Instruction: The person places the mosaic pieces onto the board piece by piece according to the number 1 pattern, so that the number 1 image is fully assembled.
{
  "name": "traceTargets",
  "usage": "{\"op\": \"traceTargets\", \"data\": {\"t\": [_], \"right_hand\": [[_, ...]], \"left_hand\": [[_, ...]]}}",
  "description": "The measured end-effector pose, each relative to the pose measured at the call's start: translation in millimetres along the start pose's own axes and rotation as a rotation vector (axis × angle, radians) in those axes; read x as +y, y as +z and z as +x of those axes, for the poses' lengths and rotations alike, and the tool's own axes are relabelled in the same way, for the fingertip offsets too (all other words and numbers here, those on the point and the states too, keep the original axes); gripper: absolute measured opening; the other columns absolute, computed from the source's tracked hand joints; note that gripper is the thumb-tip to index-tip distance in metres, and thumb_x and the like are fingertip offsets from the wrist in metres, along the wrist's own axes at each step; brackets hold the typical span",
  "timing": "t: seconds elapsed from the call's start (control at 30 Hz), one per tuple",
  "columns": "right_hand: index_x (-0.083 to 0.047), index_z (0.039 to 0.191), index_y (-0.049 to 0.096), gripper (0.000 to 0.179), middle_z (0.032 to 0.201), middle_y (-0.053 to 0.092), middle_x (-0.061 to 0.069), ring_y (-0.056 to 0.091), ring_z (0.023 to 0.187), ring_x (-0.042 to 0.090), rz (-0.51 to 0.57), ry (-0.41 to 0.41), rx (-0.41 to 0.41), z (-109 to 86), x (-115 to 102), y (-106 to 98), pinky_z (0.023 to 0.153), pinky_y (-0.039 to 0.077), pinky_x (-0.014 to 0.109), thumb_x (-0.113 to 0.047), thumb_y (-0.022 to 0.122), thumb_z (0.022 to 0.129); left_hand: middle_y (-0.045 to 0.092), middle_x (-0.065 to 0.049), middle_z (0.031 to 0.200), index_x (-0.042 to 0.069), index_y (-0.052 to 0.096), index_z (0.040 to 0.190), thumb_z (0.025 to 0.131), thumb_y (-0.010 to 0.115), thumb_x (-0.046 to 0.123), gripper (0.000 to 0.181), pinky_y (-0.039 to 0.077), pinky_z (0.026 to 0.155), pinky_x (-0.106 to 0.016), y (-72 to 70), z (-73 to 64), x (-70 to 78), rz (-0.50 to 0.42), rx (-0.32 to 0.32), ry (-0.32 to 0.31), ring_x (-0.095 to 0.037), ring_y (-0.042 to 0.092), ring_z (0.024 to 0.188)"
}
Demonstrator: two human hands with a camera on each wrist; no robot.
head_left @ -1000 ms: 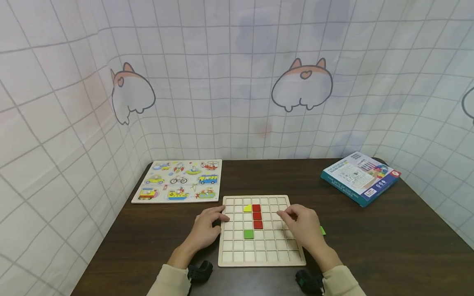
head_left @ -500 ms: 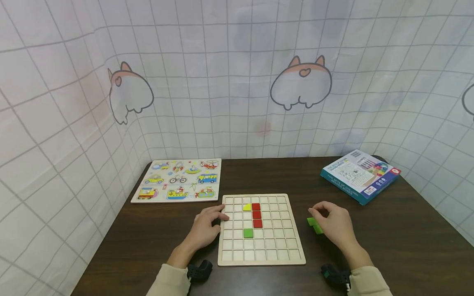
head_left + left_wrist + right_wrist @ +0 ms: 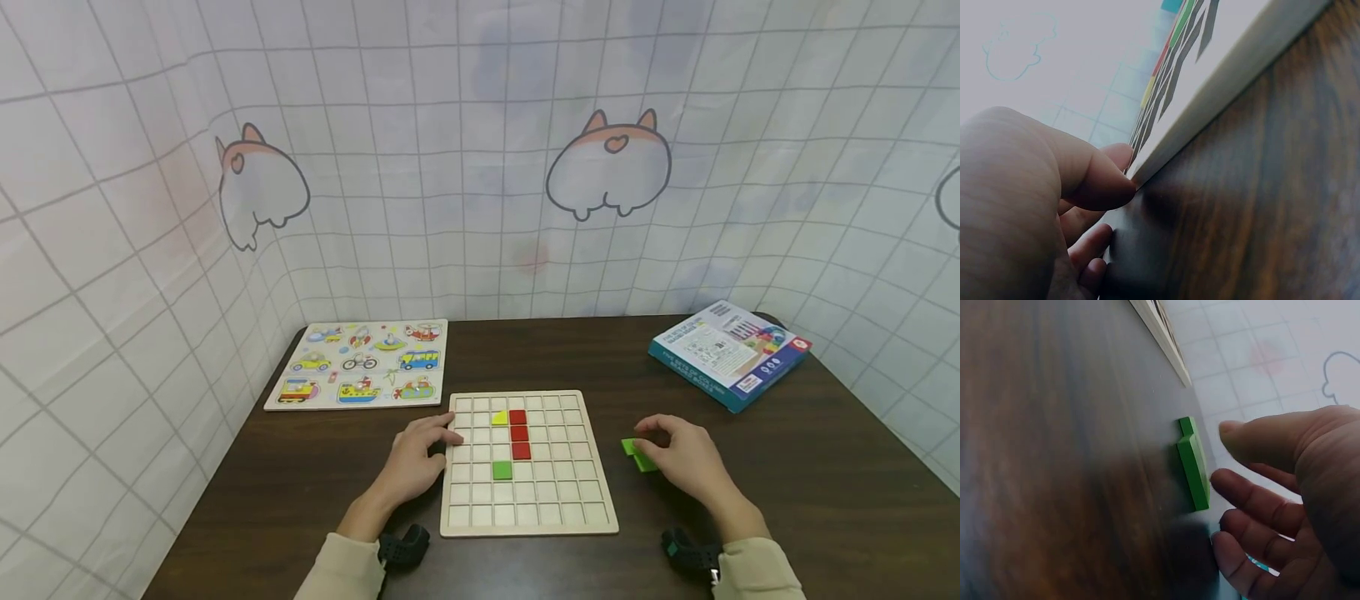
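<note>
A pale wooden grid board (image 3: pixel 504 515) lies in front of the person, holding three red square tiles (image 3: pixel 519 433) in a column, a yellow piece (image 3: pixel 498 419) and a green square (image 3: pixel 502 471). At its left edge rests my left hand (image 3: pixel 412 462); a finger lies over the rim, and the thumb touches the side in the left wrist view. Right of the board, loose green pieces (image 3: pixel 1192 475) lie on the table, partly covered in the head view by my right hand (image 3: pixel 686 454). Thumb and fingers of that hand are parted above them, gripping nothing.
A picture puzzle board (image 3: pixel 378 367) with vehicles lies at the back left of the dark wooden table (image 3: pixel 555 354). A blue and white box (image 3: pixel 727 354) lies at the back right. A white checked cloth (image 3: pixel 450 167) hangs around the table.
My right hand has moved away from the grid board's right side to the loose green pieces, its thumb and fingers parting. The left hand stays at the board's edge.
</note>
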State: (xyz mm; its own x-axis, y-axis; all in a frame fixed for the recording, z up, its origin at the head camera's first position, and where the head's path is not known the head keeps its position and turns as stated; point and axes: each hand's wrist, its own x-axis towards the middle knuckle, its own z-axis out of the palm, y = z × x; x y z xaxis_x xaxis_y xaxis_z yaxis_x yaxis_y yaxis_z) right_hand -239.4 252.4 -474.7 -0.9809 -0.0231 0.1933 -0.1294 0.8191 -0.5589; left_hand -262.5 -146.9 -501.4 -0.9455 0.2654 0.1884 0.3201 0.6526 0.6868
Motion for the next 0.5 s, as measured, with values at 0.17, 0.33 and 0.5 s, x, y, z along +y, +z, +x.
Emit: {"op": "traceTargets", "data": {"t": [0.17,0.33,0.5], "right_hand": [[-0.009,0.106,0.073,0.027,0.094,0.068,0.003,0.057,0.079,0.016,-0.008,-0.011,-0.054,0.8,-1.2,1.8,0.069,0.046,0.036,-0.024,0.076,0.084],[-0.007,0.112,0.071,0.036,0.095,0.066,0.003,0.059,0.083,0.018,-0.027,-0.013,-0.107,0.1,-2.6,2.7,0.072,0.047,0.039,-0.025,0.078,0.082],[-0.007,0.113,0.07,0.034,0.094,0.065,0.004,0.06,0.085,0.022,-0.034,-0.023,-0.114,-1.1,-3.6,3.0,0.075,0.048,0.045,-0.02,0.076,0.082]], "left_hand": [[0.05,0.0,0.145,0.019,0.074,0.105,0.085,0.056,0.001,0.032,0.021,0.11,-0.057,-0.3,-0.3,-0.2,0.002,0.003,-0.004,-0.027,0.037,0.138],[0.05,-0.001,0.145,0.019,0.074,0.105,0.085,0.057,0.001,0.032,0.022,0.11,-0.057,-1.0,-0.2,0.8,0.003,0.001,-0.008,-0.027,0.037,0.138],[0.05,-0.001,0.146,0.019,0.074,0.105,0.085,0.057,0.001,0.032,0.022,0.111,-0.057,-1.4,-0.3,2.2,0.002,-0.005,-0.014,-0.026,0.037,0.138]]}}
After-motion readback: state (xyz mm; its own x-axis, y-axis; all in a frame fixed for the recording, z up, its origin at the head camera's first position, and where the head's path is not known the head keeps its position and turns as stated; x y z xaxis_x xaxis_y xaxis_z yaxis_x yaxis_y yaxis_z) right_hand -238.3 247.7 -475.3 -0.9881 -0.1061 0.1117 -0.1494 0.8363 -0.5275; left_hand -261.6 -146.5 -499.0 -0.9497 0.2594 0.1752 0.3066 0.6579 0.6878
